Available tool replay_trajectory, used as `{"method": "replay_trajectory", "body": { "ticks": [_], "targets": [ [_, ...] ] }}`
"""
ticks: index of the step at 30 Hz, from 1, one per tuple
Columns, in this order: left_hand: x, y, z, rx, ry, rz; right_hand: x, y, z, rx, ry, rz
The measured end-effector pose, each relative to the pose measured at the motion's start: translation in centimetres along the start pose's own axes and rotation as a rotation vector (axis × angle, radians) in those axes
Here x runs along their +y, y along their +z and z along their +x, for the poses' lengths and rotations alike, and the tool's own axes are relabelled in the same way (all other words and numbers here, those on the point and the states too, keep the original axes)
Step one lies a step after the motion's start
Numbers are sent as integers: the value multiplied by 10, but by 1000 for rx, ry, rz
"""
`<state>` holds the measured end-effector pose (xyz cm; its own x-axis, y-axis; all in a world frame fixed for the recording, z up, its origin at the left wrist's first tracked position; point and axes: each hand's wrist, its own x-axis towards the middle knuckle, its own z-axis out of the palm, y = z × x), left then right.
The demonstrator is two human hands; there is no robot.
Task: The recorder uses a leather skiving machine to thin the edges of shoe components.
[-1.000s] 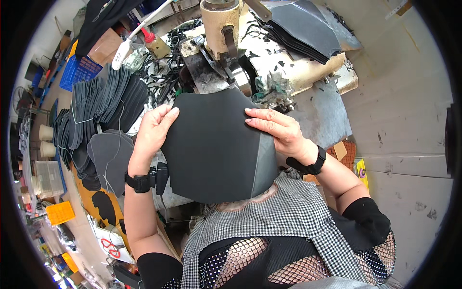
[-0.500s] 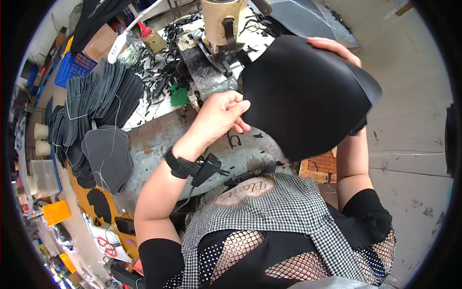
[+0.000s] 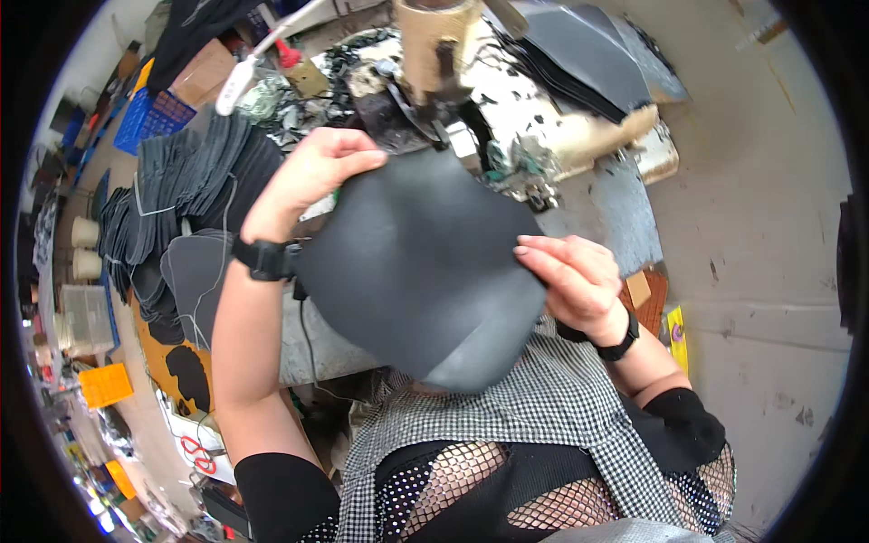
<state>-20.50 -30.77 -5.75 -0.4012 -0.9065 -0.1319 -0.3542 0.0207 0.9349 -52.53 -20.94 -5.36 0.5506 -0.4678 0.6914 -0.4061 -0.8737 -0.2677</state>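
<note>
A black, smooth, leather-like panel (image 3: 425, 262) with rounded edges is stretched between my two hands, in front of a cream-coloured machine (image 3: 433, 54). My left hand (image 3: 321, 172) pinches its upper left edge between thumb and fingers. Its right edge is gripped by my right hand (image 3: 581, 282), thumb and fingers closed on it. The upper edge of the panel lies close under the machine's metal working parts (image 3: 425, 127); whether it touches them I cannot tell. Part of the panel's lower edge curls over, catching light, above my checked apron (image 3: 471, 416).
Bundles of dark grey cut pieces (image 3: 186, 185), tied with string, lie at the left beside a blue crate (image 3: 154, 122). Black trimmings (image 3: 371, 41) litter the white table. Stacked dark sheets (image 3: 584, 59) sit at the upper right. Red-handled scissors (image 3: 197, 455) rest at the lower left.
The panel has swung left and down, turned in my hands. My left hand has moved up and left, my right hand down and inward from the far edge to the right edge.
</note>
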Motion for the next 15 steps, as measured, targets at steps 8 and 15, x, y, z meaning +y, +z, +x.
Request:
{"method": "replay_trajectory", "body": {
  "ticks": [8, 15],
  "targets": [
    [48, 48, -13, -197, -493, -72, 21, -70, 37, 152, -33, -326],
    [13, 45, -41, -165, -269, -371, -6, -56, 12, 8, 19, -267]
  ]
}}
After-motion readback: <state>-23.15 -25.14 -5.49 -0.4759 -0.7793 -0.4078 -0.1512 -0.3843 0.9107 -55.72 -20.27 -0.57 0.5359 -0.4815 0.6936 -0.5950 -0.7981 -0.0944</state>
